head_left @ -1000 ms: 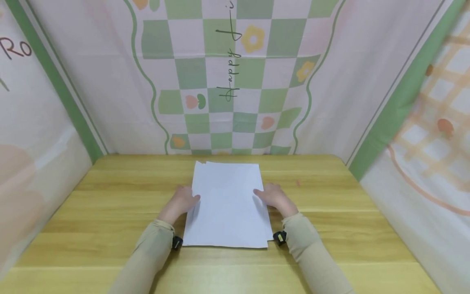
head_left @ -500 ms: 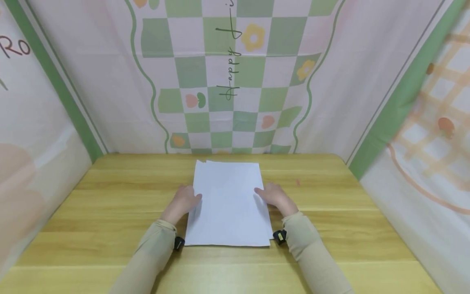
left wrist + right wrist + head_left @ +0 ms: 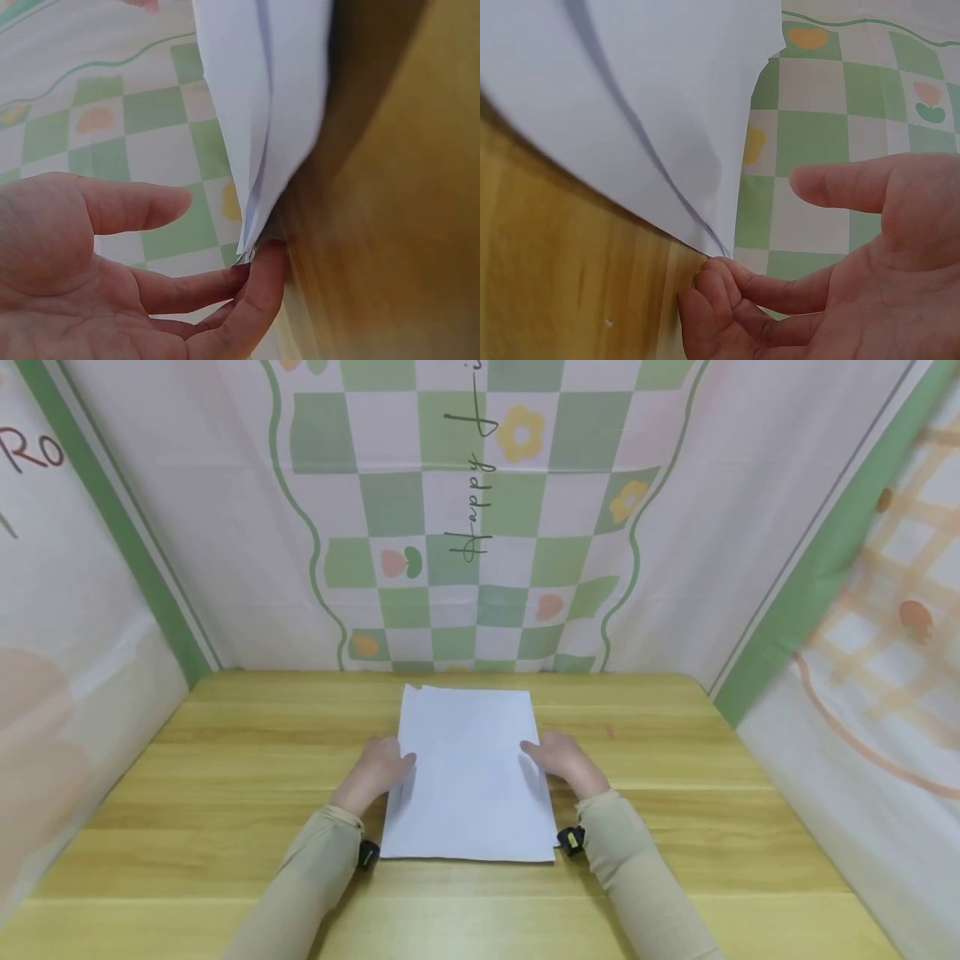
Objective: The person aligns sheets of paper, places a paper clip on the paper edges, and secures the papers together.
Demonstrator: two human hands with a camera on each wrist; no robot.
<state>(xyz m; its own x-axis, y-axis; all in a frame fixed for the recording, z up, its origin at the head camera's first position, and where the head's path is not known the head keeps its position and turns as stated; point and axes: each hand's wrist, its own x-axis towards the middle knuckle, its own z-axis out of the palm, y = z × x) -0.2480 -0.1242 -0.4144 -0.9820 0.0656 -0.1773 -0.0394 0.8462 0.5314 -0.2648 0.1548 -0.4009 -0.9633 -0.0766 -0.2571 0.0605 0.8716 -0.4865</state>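
A small stack of white paper sheets [image 3: 468,777] lies on the wooden table between both hands, long sides toward them. Its layers do not quite line up at the far left corner. My left hand [image 3: 377,768] is at the left edge; in the left wrist view, fingertips [image 3: 266,259] touch the sheets' edge low by the tabletop while the thumb stands apart from the paper. On the opposite edge, my right hand [image 3: 566,760] does likewise: fingertips [image 3: 718,274] meet the sheets [image 3: 660,90] and the thumb hovers clear of them. Neither hand grips the paper.
The wooden table [image 3: 210,810] extends on both sides of the stack. Behind it hangs a curtain [image 3: 510,560] with green checks and flowers, and further printed cloths close off the left and right. Black wrist cameras sit by both cuffs.
My left hand has shifted slightly right, and the upper sheets have slid right with it. The step between layers at the near right corner has narrowed. My right hand stays almost still.
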